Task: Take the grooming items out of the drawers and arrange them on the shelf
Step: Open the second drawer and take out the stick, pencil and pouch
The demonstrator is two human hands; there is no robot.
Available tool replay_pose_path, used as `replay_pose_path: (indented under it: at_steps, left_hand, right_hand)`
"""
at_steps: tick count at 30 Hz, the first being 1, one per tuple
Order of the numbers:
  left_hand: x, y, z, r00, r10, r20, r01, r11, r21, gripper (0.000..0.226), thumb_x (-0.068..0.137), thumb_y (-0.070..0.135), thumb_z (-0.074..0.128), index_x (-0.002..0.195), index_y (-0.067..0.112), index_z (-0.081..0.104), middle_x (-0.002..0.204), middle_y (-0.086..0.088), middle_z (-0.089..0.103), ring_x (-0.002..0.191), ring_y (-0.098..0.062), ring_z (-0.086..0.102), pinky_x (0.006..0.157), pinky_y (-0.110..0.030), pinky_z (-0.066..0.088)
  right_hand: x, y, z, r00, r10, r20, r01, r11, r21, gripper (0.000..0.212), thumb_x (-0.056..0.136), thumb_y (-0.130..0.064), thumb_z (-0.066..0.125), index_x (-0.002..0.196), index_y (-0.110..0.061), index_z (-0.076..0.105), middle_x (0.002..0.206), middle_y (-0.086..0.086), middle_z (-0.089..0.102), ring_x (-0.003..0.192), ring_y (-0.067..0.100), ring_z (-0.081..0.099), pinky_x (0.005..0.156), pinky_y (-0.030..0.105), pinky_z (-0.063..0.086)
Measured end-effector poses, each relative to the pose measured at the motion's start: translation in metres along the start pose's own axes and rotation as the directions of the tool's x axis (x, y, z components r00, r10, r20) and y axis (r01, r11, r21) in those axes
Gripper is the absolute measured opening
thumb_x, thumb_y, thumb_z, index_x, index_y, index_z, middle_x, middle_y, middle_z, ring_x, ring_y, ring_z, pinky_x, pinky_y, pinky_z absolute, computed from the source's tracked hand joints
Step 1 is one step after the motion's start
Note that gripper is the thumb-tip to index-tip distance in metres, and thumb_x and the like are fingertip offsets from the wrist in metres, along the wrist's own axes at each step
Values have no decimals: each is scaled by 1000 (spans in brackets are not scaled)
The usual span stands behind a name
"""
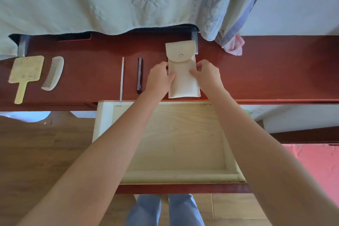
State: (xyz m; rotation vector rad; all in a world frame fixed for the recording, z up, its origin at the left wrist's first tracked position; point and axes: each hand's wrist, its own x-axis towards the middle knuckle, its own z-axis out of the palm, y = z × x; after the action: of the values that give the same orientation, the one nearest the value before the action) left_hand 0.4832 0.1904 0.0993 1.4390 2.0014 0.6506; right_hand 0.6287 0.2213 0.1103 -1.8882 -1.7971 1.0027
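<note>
A: Cream pouch (pixel 180 77) lies flat on the red shelf (pixel 266 71), just right of the black pen (pixel 139 75), joining the row, I'd say.

B: And the hands?

A: Left hand (pixel 159 79) and right hand (pixel 207 76) pinch its side edges, fingers half curled, squaring it. The open drawer (pixel 231 156) below the pouch looks empty.

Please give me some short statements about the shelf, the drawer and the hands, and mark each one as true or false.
1. Both hands, left and right, touch the cream pouch. True.
2. The pouch flap is open. False: it is snapped shut.
3. The open drawer shows no items inside. True.
4. The comb lies right of the black pen. False: it lies left, beside the hand mirror.
5. The pouch lies on the red-brown shelf. True.
</note>
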Motion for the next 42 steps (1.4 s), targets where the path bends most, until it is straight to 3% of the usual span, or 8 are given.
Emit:
replay_pose_path:
  at_steps: [7, 11, 15, 19, 23, 28, 35, 42]
  left_hand:
    - [-11, -2, -3, 997, 49, -59, -46, 997, 56, 43, 90, 27, 58, 128, 9, 53, 116, -11, 54, 99, -25, 59, 80, -29, 45]
    - [-66, -12, -20, 934, 337, -122, -318, 936, 152, 40, 92, 32, 53, 125, 8, 53, 119, -10, 53, 102, -21, 56, 79, -34, 51]
    - [-147, -54, -33, 869, 474, 143, -495, 840, 221, 52, 90, 50, 42, 123, 12, 51, 123, -3, 54, 111, -14, 53, 90, -28, 49]
    - [-219, -102, -37, 862, 311, 400, -411, 891, 195, 76, 82, 75, 26, 134, 22, 41, 132, 13, 41, 121, 1, 38, 101, -19, 34]
    - [-259, -142, -35, 836, 290, 466, -432, 871, 233, 71, 76, 75, 46, 126, 25, 49, 125, 14, 49, 115, 1, 41, 99, -16, 34]
    - [-255, -154, -29, 828, 409, 384, -531, 792, 302, 48, 84, 54, 46, 116, 20, 57, 110, 7, 59, 101, -7, 56, 91, -21, 47]
    - [-241, -154, -28, 857, 444, 262, -510, 801, 314, 59, 74, 47, 64, 118, 10, 55, 114, -5, 60, 107, -18, 57, 96, -34, 49]
    - [-193, -143, -31, 917, 381, 120, -391, 799, 457, 86, 67, 55, 68, 131, 2, 45, 135, -18, 48, 130, -32, 42, 109, -43, 33]
  right_hand:
    - [-15, 8, 3, 993, -52, -107, 49, 998, -28, 30, 91, -22, 53, 117, -8, 53, 110, 11, 57, 88, 15, 44, 72, 25, 33]
    - [-72, 20, -10, 961, -198, -194, 196, 980, -26, 31, 90, -17, 56, 120, -12, 54, 105, 3, 52, 87, 17, 52, 73, 26, 41]
    - [-166, 60, -11, 957, -290, -31, 288, 956, -57, 27, 88, -25, 61, 114, -15, 58, 101, -10, 52, 94, 16, 56, 76, 23, 41]
    - [-238, 108, 5, 923, -327, 202, 357, 924, -136, 49, 85, -59, 47, 119, -25, 52, 111, -9, 57, 99, 11, 51, 87, 17, 38]
    - [-265, 134, 24, 889, -365, 276, 436, 859, -269, 55, 84, -68, 40, 118, -26, 51, 113, -8, 60, 99, 8, 47, 87, 23, 40]
    - [-261, 142, 34, 885, -427, 183, 465, 817, -341, 40, 76, -49, 54, 108, -25, 54, 103, -7, 64, 95, 11, 50, 82, 24, 37]
    - [-244, 137, 35, 886, -450, 114, 458, 808, -370, 41, 76, -43, 66, 107, -17, 61, 105, 0, 64, 94, 15, 50, 81, 29, 44]
    - [-200, 117, 34, 929, -369, -12, 327, 836, -441, 85, 62, -37, 83, 133, -12, 42, 142, 15, 44, 130, 34, 40, 104, 47, 38]
